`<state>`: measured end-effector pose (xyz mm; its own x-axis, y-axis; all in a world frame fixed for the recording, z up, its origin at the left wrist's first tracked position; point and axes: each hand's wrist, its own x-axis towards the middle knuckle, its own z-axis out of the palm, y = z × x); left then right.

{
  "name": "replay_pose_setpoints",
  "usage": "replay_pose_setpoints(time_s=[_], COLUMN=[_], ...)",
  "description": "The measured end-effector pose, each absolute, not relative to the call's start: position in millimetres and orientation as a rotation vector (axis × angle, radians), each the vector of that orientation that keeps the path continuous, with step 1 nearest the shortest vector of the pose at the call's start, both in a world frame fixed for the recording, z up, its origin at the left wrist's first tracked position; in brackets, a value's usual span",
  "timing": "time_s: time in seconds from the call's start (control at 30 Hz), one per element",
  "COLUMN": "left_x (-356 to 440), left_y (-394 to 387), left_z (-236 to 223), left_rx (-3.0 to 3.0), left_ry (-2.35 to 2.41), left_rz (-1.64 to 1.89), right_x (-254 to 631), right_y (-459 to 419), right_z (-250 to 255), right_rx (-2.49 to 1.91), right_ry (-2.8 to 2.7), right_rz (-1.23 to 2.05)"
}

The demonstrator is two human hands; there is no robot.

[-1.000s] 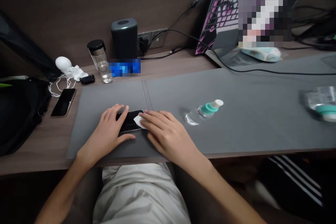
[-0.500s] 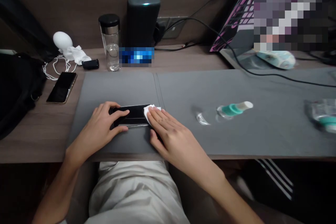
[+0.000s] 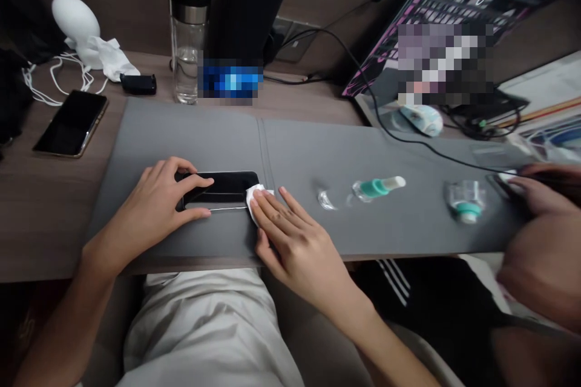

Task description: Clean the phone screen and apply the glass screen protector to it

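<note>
head: phone (image 3: 227, 184) partly under left hand (image 3: 154, 196)

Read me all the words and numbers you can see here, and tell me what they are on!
No word, brand or number can be read clearly.
Blue patch beside the dark cylinder: blurred out, cannot be read.
Keys on the pink-and-black keyboard: too small to read.
Papers at the right edge: too blurred to read.
Three white stripes on black cloth: a sign, with no words.
</note>
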<state>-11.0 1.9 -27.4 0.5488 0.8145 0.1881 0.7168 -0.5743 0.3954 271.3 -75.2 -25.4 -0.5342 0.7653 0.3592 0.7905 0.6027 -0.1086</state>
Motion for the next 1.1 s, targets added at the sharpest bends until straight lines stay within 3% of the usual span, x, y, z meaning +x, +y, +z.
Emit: replay_pose_setpoints(time_s=[0.3,0.57,0.87,1.1], left_x=[-8,-6,-7,-6], left_y=[-1,-6,-2,-2], left_z=[-25,-20,-22,-20], left_rx=[2.493,2.494,2.525,2.52], left_ry=[1.277,1.284,1.261,1.257], left_rz=[0.53,0.503,0.478,0.468], right_x=[260,265,245,246], right_y=[-23,-68,-25,-76], right_z=[-28,-32,-33,-34], right_rx=[-1.293,-1.211,-1.204,-1.235], right_ry=[-2.416,-2.412,-2.335,-2.363], right_rz=[-0.137,-0.283,-0.232,-0.206])
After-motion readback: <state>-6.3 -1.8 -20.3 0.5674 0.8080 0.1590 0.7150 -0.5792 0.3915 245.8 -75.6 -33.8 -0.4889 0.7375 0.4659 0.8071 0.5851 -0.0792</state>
